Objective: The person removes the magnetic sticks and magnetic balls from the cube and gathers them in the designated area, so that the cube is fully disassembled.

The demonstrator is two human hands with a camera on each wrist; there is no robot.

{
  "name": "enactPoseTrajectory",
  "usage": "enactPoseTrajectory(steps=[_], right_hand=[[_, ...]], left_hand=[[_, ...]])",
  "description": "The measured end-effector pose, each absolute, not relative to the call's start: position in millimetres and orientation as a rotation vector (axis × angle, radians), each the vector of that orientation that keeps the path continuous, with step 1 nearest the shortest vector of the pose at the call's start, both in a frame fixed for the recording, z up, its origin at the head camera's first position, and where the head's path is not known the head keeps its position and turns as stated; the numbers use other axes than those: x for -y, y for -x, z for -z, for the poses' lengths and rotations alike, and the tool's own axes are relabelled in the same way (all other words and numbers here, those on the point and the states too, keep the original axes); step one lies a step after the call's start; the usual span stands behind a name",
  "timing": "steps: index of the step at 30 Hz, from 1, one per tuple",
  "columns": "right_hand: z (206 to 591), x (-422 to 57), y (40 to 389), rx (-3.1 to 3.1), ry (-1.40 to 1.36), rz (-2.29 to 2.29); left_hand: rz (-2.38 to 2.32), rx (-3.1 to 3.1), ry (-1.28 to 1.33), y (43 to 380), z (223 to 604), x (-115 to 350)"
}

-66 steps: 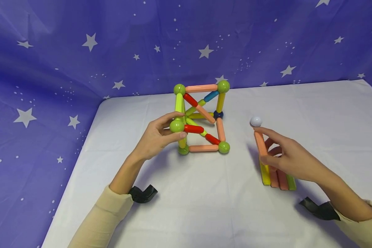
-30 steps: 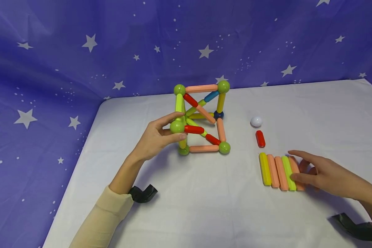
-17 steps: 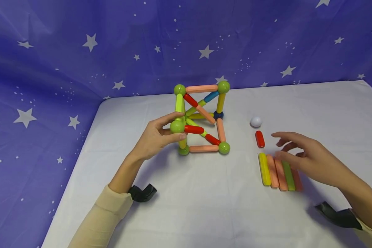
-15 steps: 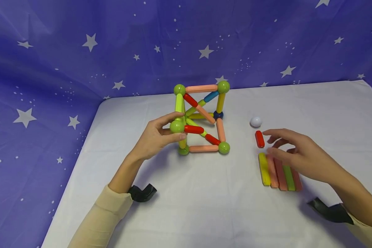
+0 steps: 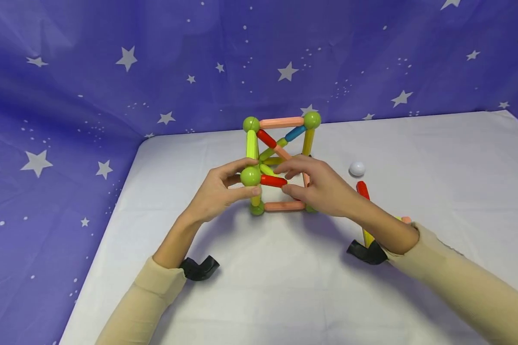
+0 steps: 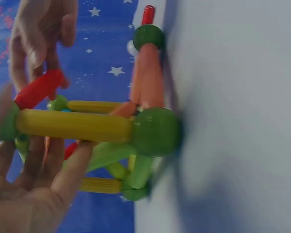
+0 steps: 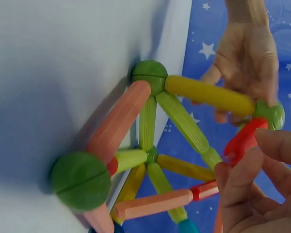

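A frame of magnetic rods and balls (image 5: 282,206) stands on the white cloth. My left hand (image 5: 226,191) grips the green ball (image 5: 250,177) at its upper near-left corner. From that ball a short red rod (image 5: 272,180) juts to the right with its other end free. My right hand (image 5: 323,187) is at this free end, thumb and fingers loosely bent on either side; contact is unclear. In the right wrist view, the rod (image 7: 245,138) lies between the right hand's fingers and thumb. The left wrist view shows a yellow rod (image 6: 77,125) running from the gripped ball to a lower green ball.
A white ball (image 5: 357,168) lies right of the frame. Near it are a loose red rod (image 5: 362,189) and a yellow rod (image 5: 368,237), partly behind my right forearm. Other loose rods are mostly hidden there. A starry blue backdrop (image 5: 224,96) stands behind.
My right hand laid a salmon rod at the right end of the loose row, then moved left past the loose red rod to the frame. My left hand has stayed on the green ball.
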State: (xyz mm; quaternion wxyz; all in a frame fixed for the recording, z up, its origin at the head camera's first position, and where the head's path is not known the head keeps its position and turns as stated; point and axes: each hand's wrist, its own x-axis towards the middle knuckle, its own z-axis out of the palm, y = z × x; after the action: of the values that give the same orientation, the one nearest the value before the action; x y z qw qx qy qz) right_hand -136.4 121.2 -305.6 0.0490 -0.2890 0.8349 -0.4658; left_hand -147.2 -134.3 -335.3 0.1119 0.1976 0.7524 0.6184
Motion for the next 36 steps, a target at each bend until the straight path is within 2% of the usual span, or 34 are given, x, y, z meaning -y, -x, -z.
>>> enactPoseTrajectory(steps=[6, 36], right_hand=[[305, -109, 144, -2.492, 0.867, 1.446], [305, -102, 139, -2.511, 0.973, 1.336]], left_hand=[[-1.759, -2.254, -0.607, 147, 341, 130], [-1.868, -2.16, -0.738, 148, 335, 129]])
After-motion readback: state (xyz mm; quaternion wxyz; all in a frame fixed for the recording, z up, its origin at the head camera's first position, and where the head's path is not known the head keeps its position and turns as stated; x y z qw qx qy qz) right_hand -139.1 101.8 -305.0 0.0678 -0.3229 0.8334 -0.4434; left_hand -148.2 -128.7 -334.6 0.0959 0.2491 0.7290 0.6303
